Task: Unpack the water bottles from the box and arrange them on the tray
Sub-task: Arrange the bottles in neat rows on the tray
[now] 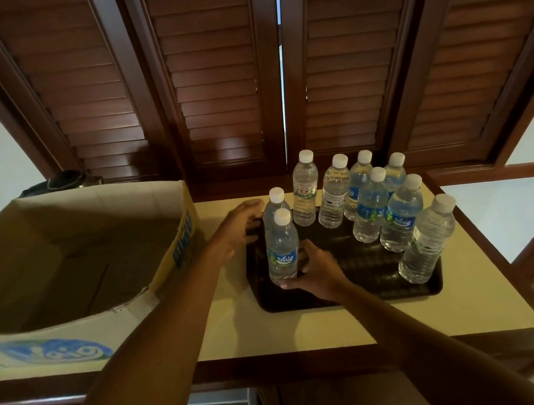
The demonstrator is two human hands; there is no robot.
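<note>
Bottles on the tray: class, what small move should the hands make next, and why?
Probably let go: the right hand grips the front bottle and the left hand touches the one behind; both stand upright on the tray.

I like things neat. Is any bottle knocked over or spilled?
No. Every bottle stands upright with its cap on, and I see no spill on the tray. The only slight oddity: most bottles crowd the tray's right side, while the two bottles by the hands sit apart at left.
</note>
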